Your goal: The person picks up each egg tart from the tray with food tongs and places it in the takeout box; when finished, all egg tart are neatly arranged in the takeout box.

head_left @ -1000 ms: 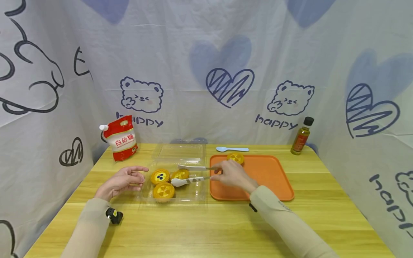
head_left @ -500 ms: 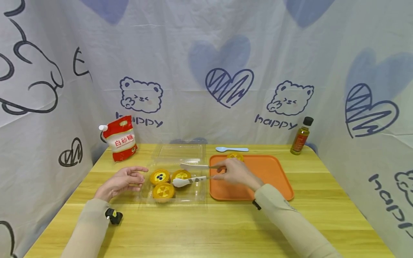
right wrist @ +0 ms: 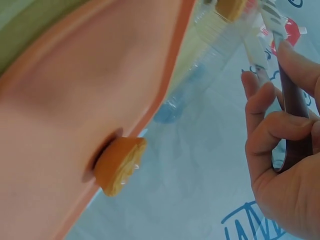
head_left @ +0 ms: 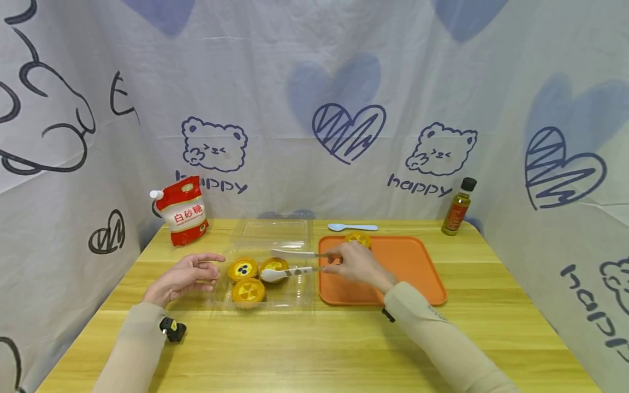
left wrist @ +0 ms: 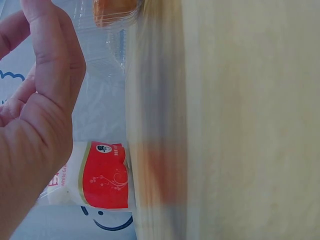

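Note:
My right hand (head_left: pixel 361 265) holds a pair of tongs (right wrist: pixel 295 97) with white tips, over the left part of the orange tray (head_left: pixel 398 273). The tong arms stand apart, reaching into a clear plastic box (head_left: pixel 295 297). Between or just over them lies an egg tart (head_left: pixel 277 264); whether the tips touch it I cannot tell. Beside it in the box are a tart with dark berries (head_left: pixel 243 269) and a tart with a wedge pattern (head_left: pixel 248 291). My left hand (head_left: pixel 184 275) is by the box's left side, fingers loosely bent, gripping nothing. Another tart (right wrist: pixel 119 165) sits on the tray, partly hidden by my right hand in the head view.
The box's clear lid (head_left: pixel 272 232) lies folded back behind it. A red and white sugar bag (head_left: pixel 185 213) stands at the back left. A pale blue spoon (head_left: pixel 352 227) lies behind the tray. An oil bottle (head_left: pixel 457 210) is at the back right.
My right hand and the tongs shifted slightly right, then a little back left. The gap between the tong arms stays wide. My left hand has kept its place.

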Available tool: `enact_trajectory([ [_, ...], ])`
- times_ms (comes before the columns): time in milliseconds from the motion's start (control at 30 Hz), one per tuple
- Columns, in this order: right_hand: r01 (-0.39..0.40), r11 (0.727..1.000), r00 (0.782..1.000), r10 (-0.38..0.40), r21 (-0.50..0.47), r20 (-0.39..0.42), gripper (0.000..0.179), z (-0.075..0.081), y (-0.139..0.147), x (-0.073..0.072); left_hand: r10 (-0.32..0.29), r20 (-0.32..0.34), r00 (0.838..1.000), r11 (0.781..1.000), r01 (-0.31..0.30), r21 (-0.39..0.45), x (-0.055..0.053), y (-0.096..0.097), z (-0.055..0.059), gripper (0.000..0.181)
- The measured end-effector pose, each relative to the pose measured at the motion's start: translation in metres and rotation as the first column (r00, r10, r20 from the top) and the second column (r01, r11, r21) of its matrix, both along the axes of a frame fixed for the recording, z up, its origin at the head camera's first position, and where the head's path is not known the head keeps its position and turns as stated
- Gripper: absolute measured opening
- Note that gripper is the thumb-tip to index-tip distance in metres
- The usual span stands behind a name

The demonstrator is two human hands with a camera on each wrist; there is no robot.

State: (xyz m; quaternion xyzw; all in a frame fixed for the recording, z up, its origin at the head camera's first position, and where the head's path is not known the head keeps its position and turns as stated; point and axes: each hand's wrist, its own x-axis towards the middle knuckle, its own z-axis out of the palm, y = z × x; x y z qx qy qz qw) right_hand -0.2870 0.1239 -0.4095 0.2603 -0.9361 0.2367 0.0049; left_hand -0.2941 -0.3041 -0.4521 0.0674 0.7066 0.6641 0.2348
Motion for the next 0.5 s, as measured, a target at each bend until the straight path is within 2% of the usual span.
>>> enact_trajectory([
  [200,-0.005,1.0,1.0,0.005,-0.028,0.002,0.041,-0.005,0.002,-0.001,0.003,0.002,1.0,1.0,-0.003,0.003,0.0,0.0,0.0,0.054],
  [500,0.007,1.0,0.999,-0.009,0.025,0.052,0.045,0.006,0.003,0.0,0.006,0.004,1.0,1.0,-0.006,-0.001,-0.001,0.0,0.0,0.053],
])
